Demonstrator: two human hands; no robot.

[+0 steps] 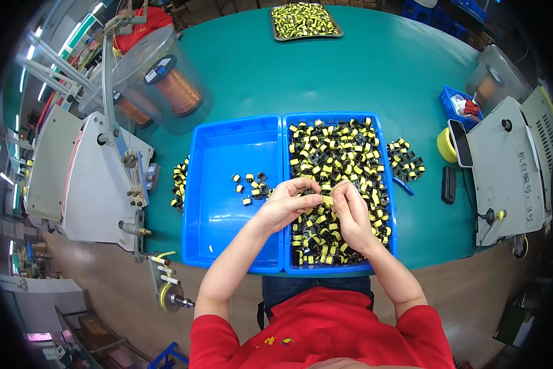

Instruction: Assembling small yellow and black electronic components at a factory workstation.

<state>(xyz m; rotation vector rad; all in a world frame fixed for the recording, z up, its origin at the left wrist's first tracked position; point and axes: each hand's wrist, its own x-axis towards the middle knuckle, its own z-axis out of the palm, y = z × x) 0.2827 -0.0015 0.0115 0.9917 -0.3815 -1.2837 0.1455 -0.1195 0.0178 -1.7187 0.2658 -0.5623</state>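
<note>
My left hand (289, 202) and my right hand (352, 215) meet above the right-hand blue tray (394, 246). Between their fingertips runs a short strip of yellow tape (327, 200), pinched from both sides. Whether a small part also sits inside my left fingers is hidden. Below the hands, the tray is heaped with small black coil bobbins (335, 154) wrapped in yellow tape. The left blue tray (227, 123) adjoins it and holds several loose bobbins (252, 186) near its right side.
Bobbin piles lie beside both trays (405, 161) (180, 183). A tray of yellow-green parts (304, 21) stands at the table's far edge. Machines flank me on the left (98, 178) and right (516, 172). Copper wire spools (177, 89), a phone (460, 142) and a blue tool (403, 186) are around.
</note>
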